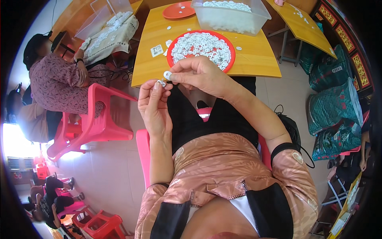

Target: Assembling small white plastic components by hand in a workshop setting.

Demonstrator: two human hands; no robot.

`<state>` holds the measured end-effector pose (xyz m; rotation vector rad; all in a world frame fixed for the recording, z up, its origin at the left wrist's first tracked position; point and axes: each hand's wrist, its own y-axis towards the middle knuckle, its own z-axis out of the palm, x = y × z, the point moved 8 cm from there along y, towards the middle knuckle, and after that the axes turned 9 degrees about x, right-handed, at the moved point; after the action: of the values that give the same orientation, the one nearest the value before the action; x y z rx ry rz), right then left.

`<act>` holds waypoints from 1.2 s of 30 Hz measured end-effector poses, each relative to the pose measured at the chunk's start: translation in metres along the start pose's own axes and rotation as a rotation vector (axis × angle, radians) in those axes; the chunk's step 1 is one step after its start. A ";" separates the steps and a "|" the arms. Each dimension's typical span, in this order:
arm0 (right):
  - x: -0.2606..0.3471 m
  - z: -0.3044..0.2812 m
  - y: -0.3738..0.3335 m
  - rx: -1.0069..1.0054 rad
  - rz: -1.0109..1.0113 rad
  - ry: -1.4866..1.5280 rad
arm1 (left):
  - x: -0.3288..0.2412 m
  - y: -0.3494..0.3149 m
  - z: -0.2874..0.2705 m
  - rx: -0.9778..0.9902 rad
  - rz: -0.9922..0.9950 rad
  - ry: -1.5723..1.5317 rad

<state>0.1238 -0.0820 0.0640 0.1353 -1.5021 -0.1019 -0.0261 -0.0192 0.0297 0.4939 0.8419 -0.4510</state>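
Peach floral blouse [223,167]; black cuffs [283,149]

Yellow table [254,55] bears red plate [172,53], clear bin [227,20].

Daylight fills the scene evenly and brightly. A blown-out white glare burns well to the left of the hands [175,85] and below them, at the rim. The counter [254,55] beyond the hands is well lit, with soft, faint shadows. Straight edges bow toward the dark round fisheye border. The hands are sharp; things far off to either side turn soft and smeared
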 end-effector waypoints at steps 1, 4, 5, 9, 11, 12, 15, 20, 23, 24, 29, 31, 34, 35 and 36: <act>0.003 0.002 -0.001 -0.024 -0.009 -0.008 | -0.002 -0.001 0.000 -0.003 0.005 -0.014; 0.028 0.006 -0.009 -0.107 -0.071 -0.483 | -0.016 -0.003 0.003 0.000 0.115 -0.043; 0.025 0.007 -0.009 -0.107 -0.073 -0.485 | -0.017 -0.003 0.004 0.002 0.117 -0.044; 0.018 0.022 -0.008 -0.015 -0.126 -0.493 | -0.018 -0.006 0.015 0.043 0.162 -0.089; 0.011 0.024 -0.007 -0.027 -0.104 -0.496 | -0.016 -0.013 0.030 0.091 0.175 -0.016; 0.008 0.022 -0.007 -0.019 -0.060 -0.478 | -0.015 -0.014 0.032 0.097 0.175 -0.018; 0.000 0.021 -0.006 -0.012 -0.035 -0.189 | -0.020 -0.016 0.039 0.100 0.215 0.057; -0.009 0.022 -0.010 -0.012 0.007 0.072 | -0.020 -0.022 0.054 0.128 0.267 0.173; -0.002 0.022 -0.015 -0.011 -0.015 0.156 | -0.017 -0.025 0.060 0.137 0.253 0.206; 0.001 0.021 -0.017 -0.003 0.008 0.142 | -0.016 -0.026 0.062 0.141 0.251 0.206; 0.002 0.015 -0.020 0.002 0.068 0.036 | -0.011 -0.028 0.070 0.170 0.299 0.194; 0.002 0.013 -0.019 -0.015 0.066 0.049 | -0.010 -0.027 0.069 0.150 0.268 0.187; 0.005 0.016 -0.020 -0.051 0.071 0.155 | -0.012 -0.027 0.070 0.171 0.305 0.261; 0.004 0.016 -0.019 -0.050 0.071 0.155 | -0.016 -0.028 0.074 0.215 0.373 0.341; 0.000 0.016 -0.019 -0.039 0.093 0.197 | -0.015 -0.027 0.072 0.214 0.373 0.342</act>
<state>0.1079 -0.1009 0.0626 0.0428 -1.3072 -0.0420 -0.0080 -0.0799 0.0760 0.9249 1.0071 -0.1110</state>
